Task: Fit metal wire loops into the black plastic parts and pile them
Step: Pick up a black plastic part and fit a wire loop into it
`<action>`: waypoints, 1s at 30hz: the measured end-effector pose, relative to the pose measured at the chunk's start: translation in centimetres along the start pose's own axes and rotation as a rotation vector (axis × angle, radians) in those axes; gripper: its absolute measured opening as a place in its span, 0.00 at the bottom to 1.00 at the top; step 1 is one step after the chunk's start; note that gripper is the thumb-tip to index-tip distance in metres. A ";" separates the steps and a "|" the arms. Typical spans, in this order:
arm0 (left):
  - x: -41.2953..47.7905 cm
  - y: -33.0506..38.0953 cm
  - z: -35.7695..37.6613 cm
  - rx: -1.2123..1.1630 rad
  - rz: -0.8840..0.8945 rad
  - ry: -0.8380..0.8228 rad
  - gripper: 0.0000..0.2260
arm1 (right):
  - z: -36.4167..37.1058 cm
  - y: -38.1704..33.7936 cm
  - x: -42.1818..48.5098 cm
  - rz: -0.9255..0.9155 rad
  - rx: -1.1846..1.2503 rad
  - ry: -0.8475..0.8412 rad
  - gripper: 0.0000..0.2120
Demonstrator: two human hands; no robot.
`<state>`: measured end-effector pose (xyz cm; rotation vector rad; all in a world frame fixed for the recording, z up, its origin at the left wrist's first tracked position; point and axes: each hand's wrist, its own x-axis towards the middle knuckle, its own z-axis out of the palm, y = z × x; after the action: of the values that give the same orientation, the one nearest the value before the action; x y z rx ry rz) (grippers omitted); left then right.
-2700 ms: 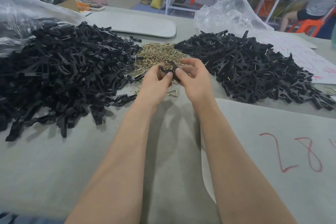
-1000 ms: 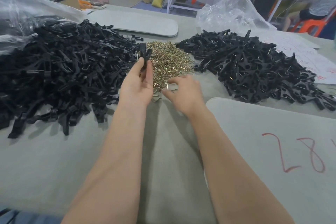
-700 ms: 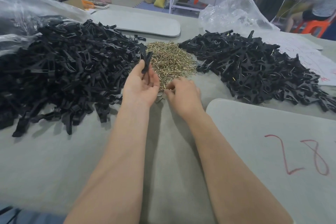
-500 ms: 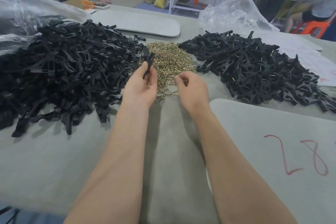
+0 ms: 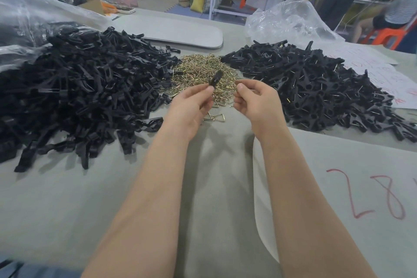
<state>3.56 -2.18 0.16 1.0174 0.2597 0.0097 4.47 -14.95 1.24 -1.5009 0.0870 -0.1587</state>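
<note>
On the grey bench (image 5: 67, 198), the left pile (image 5: 79, 88) of bare black parts is largest, the right pile (image 5: 316, 88) shows wire glints, and the heap of wire loops (image 5: 203, 67) sits between them. The left hand (image 5: 191, 106) pinches 1 black plastic part (image 5: 216, 78) by its near end, long axis tilting up and rightward. The right hand (image 5: 257, 99), just beside it, curls its fingers with the tips together; I cannot tell whether they hold a loop

Left pile (image 5: 74, 88), right pile (image 5: 320, 88); table (image 5: 216, 165) between
</note>
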 end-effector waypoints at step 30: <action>-0.1 -1.4 0.0 1.159 0.657 -0.112 0.09 | -1.9 0.3 0.5 -0.069 -0.383 -0.080 0.06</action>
<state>3.31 -2.89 -1.00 2.2131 -0.2334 0.4388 4.64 -16.93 0.87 -1.8912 0.0002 -0.1419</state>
